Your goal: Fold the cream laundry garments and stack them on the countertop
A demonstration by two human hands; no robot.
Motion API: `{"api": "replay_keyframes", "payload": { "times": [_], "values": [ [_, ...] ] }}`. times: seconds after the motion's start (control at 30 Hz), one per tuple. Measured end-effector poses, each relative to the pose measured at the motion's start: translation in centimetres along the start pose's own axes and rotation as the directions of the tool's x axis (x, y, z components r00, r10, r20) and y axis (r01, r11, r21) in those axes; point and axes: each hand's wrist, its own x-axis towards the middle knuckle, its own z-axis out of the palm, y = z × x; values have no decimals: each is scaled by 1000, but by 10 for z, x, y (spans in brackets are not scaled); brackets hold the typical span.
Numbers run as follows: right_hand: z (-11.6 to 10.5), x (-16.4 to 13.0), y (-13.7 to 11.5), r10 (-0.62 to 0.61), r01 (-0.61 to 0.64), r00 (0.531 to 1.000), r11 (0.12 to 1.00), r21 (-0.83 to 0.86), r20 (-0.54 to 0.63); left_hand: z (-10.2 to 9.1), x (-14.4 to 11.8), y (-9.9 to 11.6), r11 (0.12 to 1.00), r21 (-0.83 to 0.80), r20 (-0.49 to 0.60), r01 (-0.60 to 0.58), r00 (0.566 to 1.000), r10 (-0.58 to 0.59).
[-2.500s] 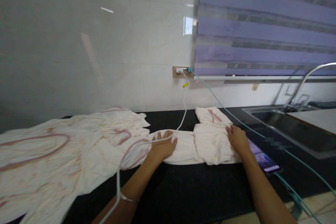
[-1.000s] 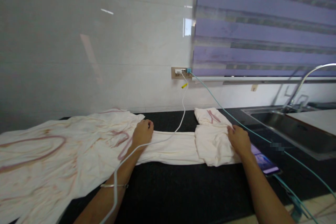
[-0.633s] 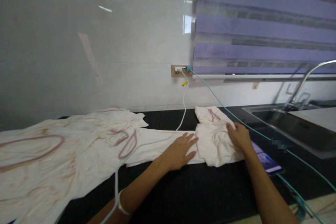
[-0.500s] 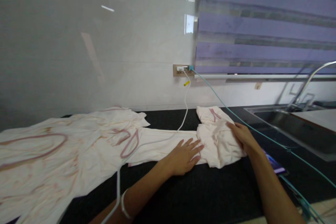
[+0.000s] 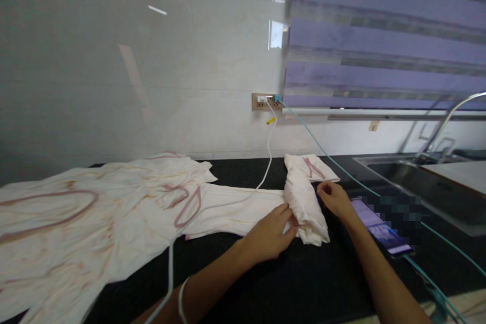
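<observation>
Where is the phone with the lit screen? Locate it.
The lit-screen phone lies on the black counter, right of the right hand, before the steel sink.

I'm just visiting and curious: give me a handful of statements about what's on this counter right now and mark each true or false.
1. Both hands touch the rolled end of the cream cloth. True: the left hand and right hand flank it.
2. The phone lies left of the roll. False: it lies right of it, its screen lit.
3. A white cable runs from the wall socket. True.
4. The counter is white. False: it is black.
5. The sink sits at the left. False: at the right.
</observation>
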Motion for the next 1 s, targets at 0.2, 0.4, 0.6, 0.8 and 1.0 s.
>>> {"api": "replay_keyframes", "payload": {
  "times": [0.2, 0.4, 0.6, 0.8, 1.0],
  "values": [
    [24, -6, -13, -281, 277, 959, 954, -116, -19, 9, 15, -26, 556, -815, -101, 164, 904, -415],
    [32, -16, -28, -312, 312, 949, 950, -2, -42, -9, 16, -29, 37, -984, 132, 172, 862, -489],
    [41, -31, -53, -405, 401, 914, 912, 85, 39, -13, 19, -29, -73, -955, 289, 287, 849, -442],
    [45, -48, -79, -583, 556, 804, 807, 199, 118, -8, 17, -11, 201, -953, 116, 225, 889, -444],
    [38, -44, -75, -614, 584, 784, 780, 225, 93, -21, 15, -6, 370, -919, -77, 136, 858, -507]
  ]
}}
